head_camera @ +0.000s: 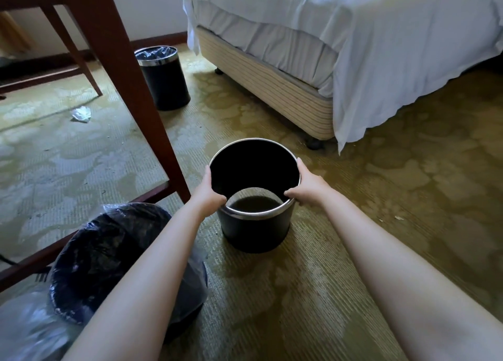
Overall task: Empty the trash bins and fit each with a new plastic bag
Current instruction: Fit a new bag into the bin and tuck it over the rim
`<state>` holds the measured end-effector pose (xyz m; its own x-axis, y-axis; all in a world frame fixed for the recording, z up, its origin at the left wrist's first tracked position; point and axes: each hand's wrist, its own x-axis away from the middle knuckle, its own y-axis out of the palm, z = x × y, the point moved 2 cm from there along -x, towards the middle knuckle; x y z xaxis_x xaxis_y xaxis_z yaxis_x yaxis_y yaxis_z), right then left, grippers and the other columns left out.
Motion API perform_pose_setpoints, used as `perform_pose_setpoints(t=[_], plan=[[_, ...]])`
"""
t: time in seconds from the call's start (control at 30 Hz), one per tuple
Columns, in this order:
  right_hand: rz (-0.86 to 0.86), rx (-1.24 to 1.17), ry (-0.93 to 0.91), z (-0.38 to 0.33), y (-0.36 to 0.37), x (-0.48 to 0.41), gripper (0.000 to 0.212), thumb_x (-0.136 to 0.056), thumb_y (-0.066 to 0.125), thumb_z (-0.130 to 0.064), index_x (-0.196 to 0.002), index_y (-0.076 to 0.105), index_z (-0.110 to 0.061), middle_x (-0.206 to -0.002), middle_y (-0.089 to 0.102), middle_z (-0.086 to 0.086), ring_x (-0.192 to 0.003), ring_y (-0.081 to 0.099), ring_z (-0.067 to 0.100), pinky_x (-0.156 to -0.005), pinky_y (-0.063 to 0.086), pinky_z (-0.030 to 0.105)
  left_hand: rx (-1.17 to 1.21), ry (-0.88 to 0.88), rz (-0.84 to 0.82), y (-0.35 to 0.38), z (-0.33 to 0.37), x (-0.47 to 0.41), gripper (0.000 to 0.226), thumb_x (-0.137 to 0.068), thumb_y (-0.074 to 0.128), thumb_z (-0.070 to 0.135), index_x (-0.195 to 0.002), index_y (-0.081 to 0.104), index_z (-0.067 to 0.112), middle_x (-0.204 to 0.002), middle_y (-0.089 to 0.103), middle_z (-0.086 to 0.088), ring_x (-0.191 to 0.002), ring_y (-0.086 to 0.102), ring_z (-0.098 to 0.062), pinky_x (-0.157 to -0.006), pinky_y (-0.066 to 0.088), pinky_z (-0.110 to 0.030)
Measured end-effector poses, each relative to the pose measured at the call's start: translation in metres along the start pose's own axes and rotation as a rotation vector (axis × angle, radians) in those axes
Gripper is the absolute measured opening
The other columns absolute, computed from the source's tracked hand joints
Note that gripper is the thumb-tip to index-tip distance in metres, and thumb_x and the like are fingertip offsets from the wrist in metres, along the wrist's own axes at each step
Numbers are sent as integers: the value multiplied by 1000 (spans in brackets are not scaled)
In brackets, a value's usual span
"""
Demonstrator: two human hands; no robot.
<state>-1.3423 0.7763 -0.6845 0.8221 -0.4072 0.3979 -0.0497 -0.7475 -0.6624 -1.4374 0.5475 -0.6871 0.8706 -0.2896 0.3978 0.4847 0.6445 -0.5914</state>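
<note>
Head cam: left hand [211, 190] and right hand [307, 187] hold the unlined bin [255, 230] by its rim, fingers [300, 167] curled over it, probably steadying it for a fresh bag.

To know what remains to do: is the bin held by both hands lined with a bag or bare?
Bare. The bin shows its dark inside and bottom, no plastic over its metal rim.
</note>
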Motion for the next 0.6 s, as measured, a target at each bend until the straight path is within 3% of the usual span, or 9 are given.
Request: perform_pose_setpoints(t=[0.1, 0.2, 0.27, 0.33, 0.4, 0.47, 0.6], plan=[[-17, -28, 38, 3, 0, 14, 107, -84, 69, -19, -151, -11, -44, -105, 60, 6, -78, 68, 19, -62, 57, 29, 79, -51, -81, -1, -9, 11, 105, -87, 63, 8, -147, -16, 42, -106, 50, -6, -85, 58, -21, -61, 50, -30], [29, 5, 59, 3, 7, 31, 106, -85, 65, -13, -150, -13, -43, -96, 61, 6, -76, 67, 19, -64, 58, 31, 161, -67, -62, 3, -15, 22, 103, -86, 59, 4, -146, -14, 46, -91, 51, -3, -82, 55, -22, -68, 54, -36], [81, 25, 69, 3, 13, 45, 103, -86, 60, -9, -150, -13, -42, -90, 60, 6, -74, 64, 19, -60, 54, 29, 200, -40, -43, 7, -18, 32, 103, -84, 55, 0, -147, -11, 47, -99, 53, -5, -82, 58, -25, -78, 56, -45], [108, -27, 95, 4, 17, 58, 101, -86, 58, -7, -151, -10, -44, -93, 58, 4, -77, 63, 19, -61, 52, 29, 238, -10, -58, 6, -16, 46, 104, -83, 55, -3, -148, -9, 46, -116, 49, -4, -85, 60, -27, -79, 56, -47], [149, -84, 122, 4, 17, 68, 99, -85, 58, -6, -151, -5, -44, -99, 56, 2, -82, 63, 20, -68, 55, 32, 263, 7, -52, 2, -10, 57, 103, -81, 54, -5, -148, -7, 45, -134, 42, -5, -88, 62, -26, -71, 56, -42], [182, -117, 132, -1, 10, 79, 96, -85, 57, -6, -153, 0, -42, -105, 56, 2, -82, 62, 18, -64, 53, 29, 262, 20, -55, -6, 1, 65, 102, -79, 54, -3, -148, -5, 46, -148, 35, -7, -91, 63, -25, -64, 53, -32], [243, -156, 106, -16, -11, 110, 91, -86, 57, -8, -153, 5, -40, -130, 54, 7, -86, 64, 19, -59, 50, 25, 211, 68, -66, -30, 26, 84, 98, -82, 55, 0, -149, -2, 43, -150, 35, -9, -81, 59, -11, -72, 56, -33]])
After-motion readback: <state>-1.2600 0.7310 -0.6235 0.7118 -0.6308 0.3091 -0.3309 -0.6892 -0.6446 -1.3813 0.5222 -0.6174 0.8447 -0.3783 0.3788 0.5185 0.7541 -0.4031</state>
